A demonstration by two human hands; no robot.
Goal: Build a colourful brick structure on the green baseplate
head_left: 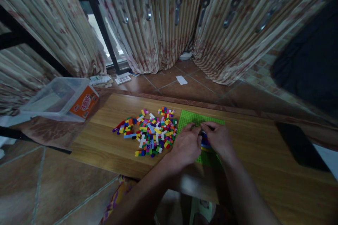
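Over the green studded baseplate (186,117) my two hands meet, fingertips almost touching. My left hand (187,144) comes in from the left with its fingers curled together; whatever they hold is hidden. My right hand (218,137) pinches with thumb and forefinger, and the piece between them is too small and dark to make out. Between and below the hands, partly covered, a low build of toy bricks (205,144) in blue and yellow sits on the baseplate. Just left of the baseplate lies a spread pile of loose multicoloured toy bricks (155,130).
The wooden table (105,133) carries all this, with a dark flat phone-like slab (301,146) at its right. A clear plastic box (59,98) with an orange label stands off its left end. Striped curtains (163,35) hang behind; papers (181,79) lie on the tiled floor.
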